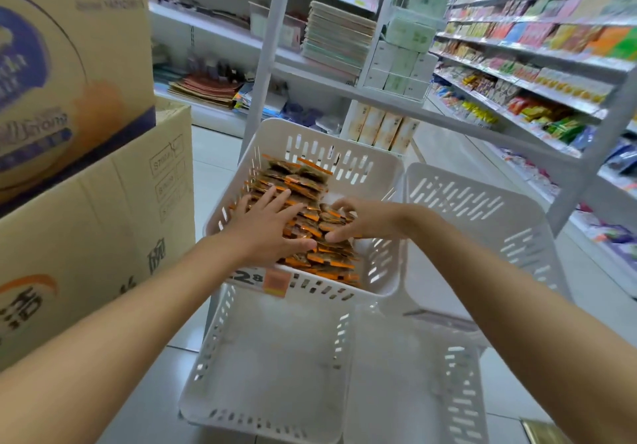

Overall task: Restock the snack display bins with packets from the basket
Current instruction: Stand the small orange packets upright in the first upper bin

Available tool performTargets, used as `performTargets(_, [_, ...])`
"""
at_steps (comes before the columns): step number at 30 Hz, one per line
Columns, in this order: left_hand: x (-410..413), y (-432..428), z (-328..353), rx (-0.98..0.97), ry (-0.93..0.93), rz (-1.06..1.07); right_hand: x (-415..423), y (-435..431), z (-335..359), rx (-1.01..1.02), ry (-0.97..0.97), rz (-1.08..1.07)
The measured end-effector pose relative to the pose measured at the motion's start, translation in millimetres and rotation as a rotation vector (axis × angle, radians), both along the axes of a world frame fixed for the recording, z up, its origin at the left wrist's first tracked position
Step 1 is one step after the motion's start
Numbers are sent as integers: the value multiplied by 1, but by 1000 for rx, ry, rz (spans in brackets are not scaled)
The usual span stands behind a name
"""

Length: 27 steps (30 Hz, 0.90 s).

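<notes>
Snack bins [275, 357], white slotted plastic, stand tiered before us | upper-left bin [386, 181] holds the stock | packets [303, 181], orange-edged, lie stacked inside it | our left hand [272, 226] lies flat on the stack, fingers spread apart | our right hand [362, 219] curls fingers and thumb round a clump of packets | orange price tag [275, 281] on that bin's front rim

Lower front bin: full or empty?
Empty: the lower front bin shows bare floor wall to wall. The orange packets sit in the bin above; the left hand rests on them, the right hand grips some.
</notes>
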<state>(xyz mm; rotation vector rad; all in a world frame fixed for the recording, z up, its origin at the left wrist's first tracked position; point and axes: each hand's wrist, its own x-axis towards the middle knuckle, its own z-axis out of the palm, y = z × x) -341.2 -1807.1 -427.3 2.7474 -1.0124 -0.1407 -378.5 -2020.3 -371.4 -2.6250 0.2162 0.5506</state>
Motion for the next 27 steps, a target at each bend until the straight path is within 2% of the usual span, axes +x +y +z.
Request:
performTargets(2, [0, 0, -1, -8, 5, 3, -3, -3, 8, 111, 52, -5])
performTargets(6, [1, -3, -2, -17, 4, 14, -2, 2, -4, 23, -128, -23])
performTargets(11, [-3, 1, 3, -129, -27, 27, -5, 9, -13, 82, -138, -27])
performTargets(16, [-36, 3, 15, -388, -165, 38, -43, 22, -13, -35, -409, 11])
performTargets(19, [-78, 2, 15, -516, -168, 16, -90, 37, -21, -6, -679, 0])
performTargets(21, [-114, 6, 6, -568, -107, 7, -132, 49, -32, 23, -824, -8])
performTargets(24, [-171, 21, -26, -502, 57, 25, -200, 70, -65, 108, -807, -16])
performTargets(27, [-221, 45, -70, -397, 224, 66, -264, 84, -111, 130, -581, 85])
